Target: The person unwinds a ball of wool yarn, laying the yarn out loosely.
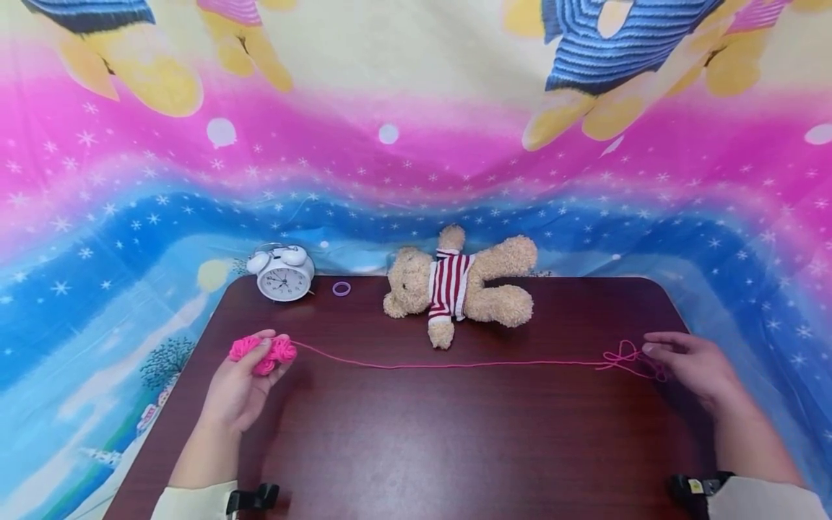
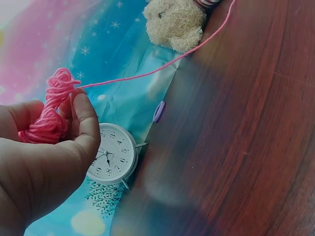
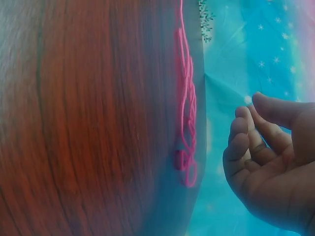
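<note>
A bundle of pink yarn (image 1: 282,349) is gripped between the thumb and fingers of my left hand (image 1: 239,386), above the table's left side. In the left wrist view the wound yarn (image 2: 49,126) bulges at both ends. One strand (image 1: 448,366) runs from it across the table to a loose tangle of loops (image 1: 622,357) at the right. My right hand (image 1: 698,368) hovers by those loops, fingers loosely bent. The right wrist view shows the looped yarn (image 3: 187,98) apart from the right hand (image 3: 275,162), which holds nothing.
A teddy bear (image 1: 450,285) in a striped shirt lies on its back at the table's far edge. Left of it are a purple ring (image 1: 341,289) and a white alarm clock (image 1: 284,282). A printed cloth (image 1: 416,173) hangs behind the dark wooden table (image 1: 403,440).
</note>
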Motion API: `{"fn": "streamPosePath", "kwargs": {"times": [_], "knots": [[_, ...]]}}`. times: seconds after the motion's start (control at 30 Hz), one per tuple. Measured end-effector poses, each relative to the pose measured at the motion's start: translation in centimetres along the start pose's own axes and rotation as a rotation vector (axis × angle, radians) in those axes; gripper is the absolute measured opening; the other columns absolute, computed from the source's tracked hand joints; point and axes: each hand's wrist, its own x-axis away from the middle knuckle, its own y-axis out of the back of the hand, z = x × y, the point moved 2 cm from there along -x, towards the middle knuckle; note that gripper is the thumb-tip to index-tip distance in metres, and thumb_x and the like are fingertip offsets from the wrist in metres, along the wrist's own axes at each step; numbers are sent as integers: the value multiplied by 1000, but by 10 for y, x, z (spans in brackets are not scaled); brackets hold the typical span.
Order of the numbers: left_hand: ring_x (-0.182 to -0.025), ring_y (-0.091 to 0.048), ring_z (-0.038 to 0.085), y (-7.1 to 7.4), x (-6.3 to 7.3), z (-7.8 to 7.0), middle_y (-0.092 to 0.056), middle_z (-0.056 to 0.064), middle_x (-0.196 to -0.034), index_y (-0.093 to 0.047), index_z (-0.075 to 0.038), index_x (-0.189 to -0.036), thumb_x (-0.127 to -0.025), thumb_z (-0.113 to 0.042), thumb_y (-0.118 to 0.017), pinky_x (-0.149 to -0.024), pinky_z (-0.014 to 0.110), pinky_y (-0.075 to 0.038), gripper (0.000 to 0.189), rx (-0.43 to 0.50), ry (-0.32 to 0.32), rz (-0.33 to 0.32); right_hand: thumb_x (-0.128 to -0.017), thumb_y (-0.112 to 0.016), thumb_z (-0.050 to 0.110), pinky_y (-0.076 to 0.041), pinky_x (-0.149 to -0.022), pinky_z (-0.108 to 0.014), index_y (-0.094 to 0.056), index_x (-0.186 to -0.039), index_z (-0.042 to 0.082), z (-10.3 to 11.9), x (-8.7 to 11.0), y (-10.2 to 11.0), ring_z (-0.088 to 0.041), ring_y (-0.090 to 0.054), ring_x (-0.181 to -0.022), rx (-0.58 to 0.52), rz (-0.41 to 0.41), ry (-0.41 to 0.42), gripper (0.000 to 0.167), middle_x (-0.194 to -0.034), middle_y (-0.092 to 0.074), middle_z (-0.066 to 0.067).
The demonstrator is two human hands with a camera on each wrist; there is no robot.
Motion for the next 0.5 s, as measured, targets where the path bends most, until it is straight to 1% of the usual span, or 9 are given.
{"fn": "streamPosePath", "kwargs": {"times": [0.07,0.2,0.27,0.3,0.33,0.4,0.5], "knots": [[-124,-64,16,-1,0,0,-68,-3,-129,-53,-16,-137,-108,-20,-57,-98,29,-55,30,0,0,4,-99,-68,48,-58,-73,-30,-58,-141,1,3,0,-2,-18,-70,-87,-8,2,0,64,-106,-76,3],[-124,-64,16,-4,0,0,-68,-3,-128,-53,-15,-137,-108,-19,-57,-98,29,-55,29,6,-5,15,-99,-72,39,-57,-67,-33,-64,-134,9,11,0,-8,-22,-65,-75,-116,21,0,47,-98,-75,7],[-124,-64,16,-5,0,1,-68,-2,-129,-53,-15,-137,-108,-18,-56,-99,30,-55,29,11,-9,24,-100,-71,37,-53,-64,-33,-66,-131,14,16,0,-12,-21,-60,-72,-157,39,7,39,-96,-73,10],[-124,-64,16,-6,0,1,-68,-2,-129,-53,-15,-137,-108,-18,-56,-99,30,-55,29,10,-11,27,-100,-71,37,-52,-64,-34,-65,-132,15,18,0,-13,-20,-58,-72,-167,47,6,39,-96,-72,12],[-123,-65,16,-7,0,1,-68,-2,-129,-53,-15,-137,-108,-18,-56,-99,30,-55,29,9,-11,28,-100,-70,39,-53,-65,-32,-64,-133,16,19,0,-15,-17,-60,-75,-174,55,2,41,-98,-71,14],[-123,-64,15,-8,-1,3,-67,-2,-130,-53,-15,-138,-108,-19,-56,-99,29,-55,30,0,-6,26,-101,-67,44,-54,-69,-31,-63,-136,16,25,0,-19,-17,-61,-79,-182,64,-3,45,-99,-69,14],[-121,-65,13,-11,-2,5,-66,-1,-132,-52,-15,-139,-108,-20,-57,-99,29,-55,31,-9,5,17,-102,-62,51,-58,-75,-32,-61,-139,14,34,1,-25,-20,-64,-86,-183,59,-2,53,-99,-66,6]]}}
